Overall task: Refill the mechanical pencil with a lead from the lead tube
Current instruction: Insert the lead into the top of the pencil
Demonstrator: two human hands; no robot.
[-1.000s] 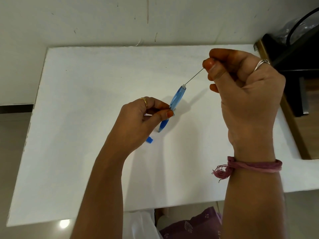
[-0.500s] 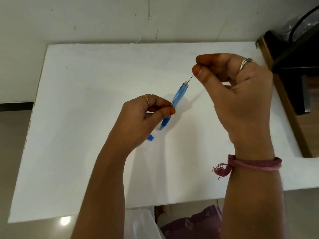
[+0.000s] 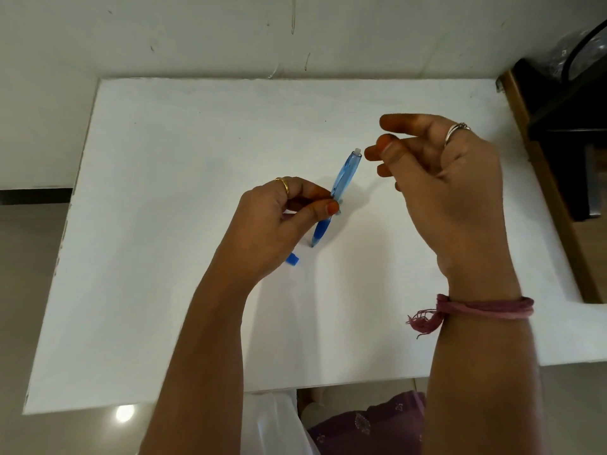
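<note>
Nearest the camera, a patch of purple patterned cloth [image 3: 368,425] and some white fabric [image 3: 276,421] show below the near edge of the white table [image 3: 164,307]. Both forearms reach up from there over the tabletop, and the right wrist carries a band of pink thread [image 3: 486,307] with a frayed tuft hanging off its inner side.

Further in, a small blue cap [image 3: 293,259] lies on the table just beside the heel of the left hand [image 3: 279,221]. That hand pinches the blue mechanical pencil [image 3: 338,188] about midway along its length, thumb and forefinger curled round the barrel; a gold ring sits on one finger. The pencil stands tilted, its writing tip down at the table surface and its open upper end leaning away and to the right, with a small pale nub showing at the top.

Just beside that upper end, apart from it, the right hand [image 3: 450,192] hovers with nothing in it. Its fingers are loosely spread and only slightly bent, thumb and forefinger parted, and a silver ring shows on one finger. No lead can be made out between the fingertips or sticking out of the pencil.

Beyond the hands the tabletop runs back to a scuffed pale wall [image 3: 230,34]. At the far right stands dark furniture with a wooden edge [image 3: 558,126].
</note>
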